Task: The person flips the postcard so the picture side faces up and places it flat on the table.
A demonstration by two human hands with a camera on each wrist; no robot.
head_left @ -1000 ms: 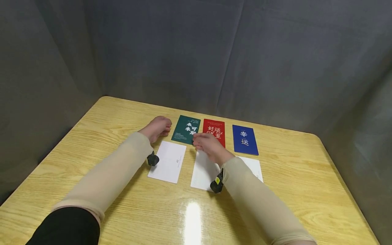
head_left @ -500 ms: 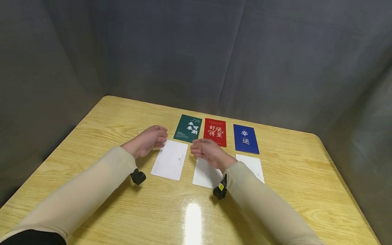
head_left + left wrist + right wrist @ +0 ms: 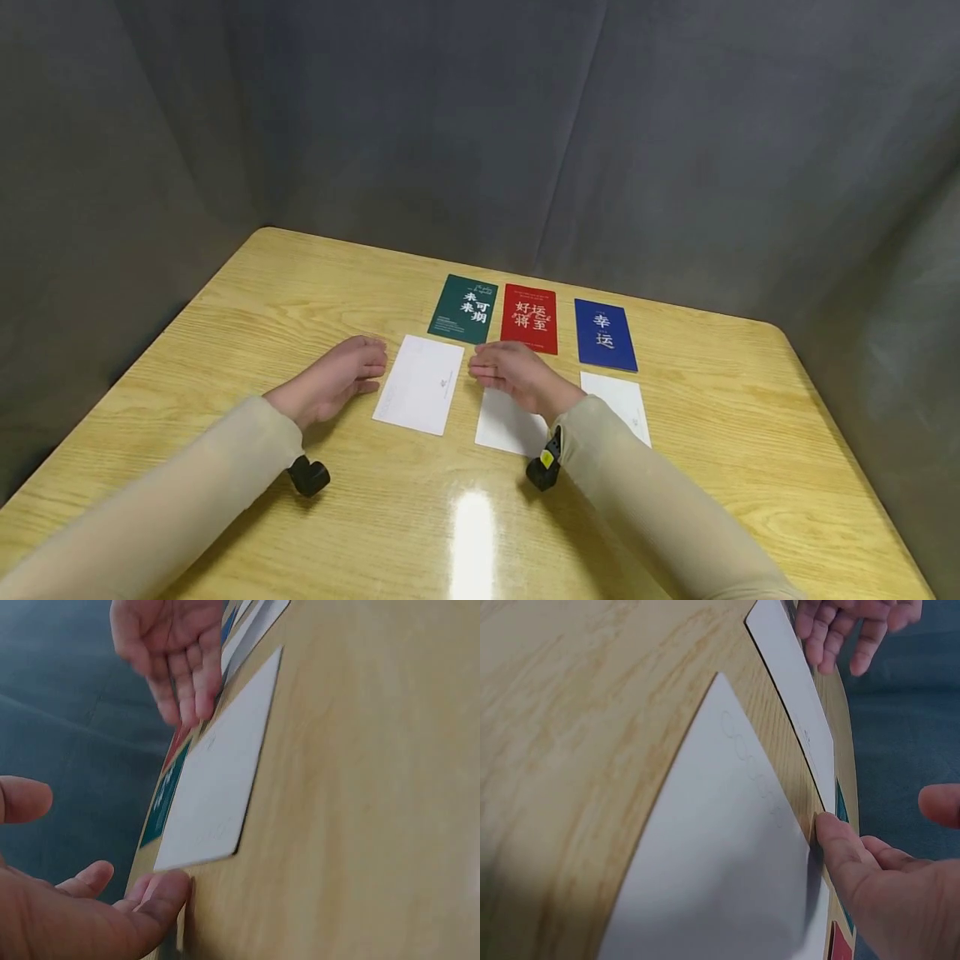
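Note:
My left hand (image 3: pixel 341 379) is just left of the left white card (image 3: pixel 420 385), fingers loosely bent and holding nothing. In the left wrist view, its fingertips (image 3: pixel 171 889) are right by the near short edge of that card. On the card's other side is my right hand (image 3: pixel 519 373), also holding nothing, over the upper part of the middle white card (image 3: pixel 510 423) and hiding some of it. The right wrist view has its fingers (image 3: pixel 844 847) extended, with the thumb apart. Behind the white cards lie a green card (image 3: pixel 450 317) and a red card (image 3: pixel 529 312) with white lettering.
To the right lie a blue card (image 3: pixel 606 354) and a third white card (image 3: pixel 618 404), partly covered by the right forearm. All rest on a wooden table (image 3: pixel 390 517) with a bright reflection at the front. A grey curtain (image 3: pixel 405 125) hangs around the back and sides.
My left hand has moved back toward me and left, from beside the green card to beside the left white card. My right hand has drawn slightly nearer, off the red card's middle.

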